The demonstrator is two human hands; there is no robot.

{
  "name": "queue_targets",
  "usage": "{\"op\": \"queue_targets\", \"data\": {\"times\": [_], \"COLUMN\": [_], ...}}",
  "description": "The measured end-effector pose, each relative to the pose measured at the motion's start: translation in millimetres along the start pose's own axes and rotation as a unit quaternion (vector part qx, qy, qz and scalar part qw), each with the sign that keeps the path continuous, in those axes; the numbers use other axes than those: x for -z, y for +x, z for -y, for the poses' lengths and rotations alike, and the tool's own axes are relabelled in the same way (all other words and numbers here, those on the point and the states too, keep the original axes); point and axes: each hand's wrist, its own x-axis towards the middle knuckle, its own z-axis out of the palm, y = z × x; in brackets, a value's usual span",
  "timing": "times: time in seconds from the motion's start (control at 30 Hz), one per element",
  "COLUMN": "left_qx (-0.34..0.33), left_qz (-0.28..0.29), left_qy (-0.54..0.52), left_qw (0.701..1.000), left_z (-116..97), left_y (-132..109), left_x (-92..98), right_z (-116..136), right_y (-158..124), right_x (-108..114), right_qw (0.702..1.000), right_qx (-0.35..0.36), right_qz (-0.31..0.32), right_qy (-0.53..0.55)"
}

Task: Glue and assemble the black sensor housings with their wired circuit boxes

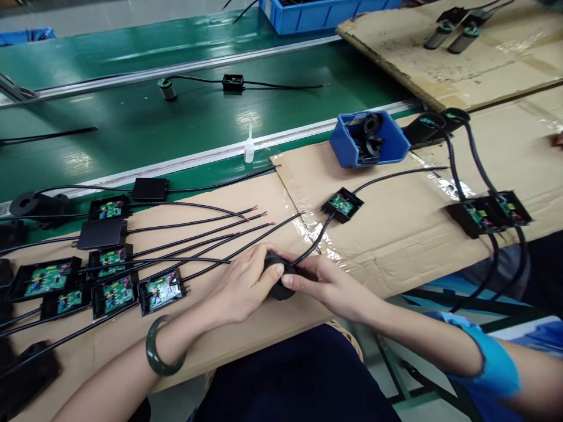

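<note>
Both my hands meet at the near edge of the cardboard-covered bench [387, 234]. My left hand [244, 284] and my right hand [323, 281] are closed together around a round black part [278, 276]. A black cable [323, 231] runs from that part up to a small open black box with a green circuit board [342, 204]. A dark green bangle [160, 351] sits on my left wrist.
Several open black boxes with green boards [109, 287] and red-tipped cables lie at the left. A blue bin of black parts [368, 139] and a small glue bottle [249, 146] stand by the green conveyor [132, 117]. Another wired box pair [488, 212] lies right.
</note>
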Motion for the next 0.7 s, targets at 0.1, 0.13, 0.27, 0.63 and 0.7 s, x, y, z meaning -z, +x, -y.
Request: {"op": "queue_targets", "data": {"times": [0.1, 0.13, 0.27, 0.63, 0.7], "left_qx": [0.000, -0.002, -0.012, 0.007, 0.005], "left_qz": [0.002, 0.001, -0.006, 0.035, 0.037], "left_qy": [0.017, 0.023, 0.033, 0.033, 0.019], "left_qw": [1.000, 1.000, 0.999, 0.999, 0.999], "left_z": [-0.9, -0.7, 1.8, -0.2, -1.0], "left_y": [2.7, 3.1, 1.2, -3.9, -4.5], "left_x": [1.5, 1.3, -1.3, 2.0, 1.5], "right_z": [0.3, 0.2, -0.4, 5.3, 6.7], "right_y": [-0.1, -0.5, -2.1, 0.8, 1.1], "right_x": [5.2, 6.2, 4.5, 1.8, 0.0], "right_qw": [1.000, 0.999, 0.998, 0.999, 0.999], "right_qx": [0.013, 0.013, 0.005, -0.008, 0.022], "right_qz": [0.025, 0.035, 0.041, 0.045, 0.023], "right_qy": [-0.010, -0.017, -0.047, -0.016, -0.028]}}
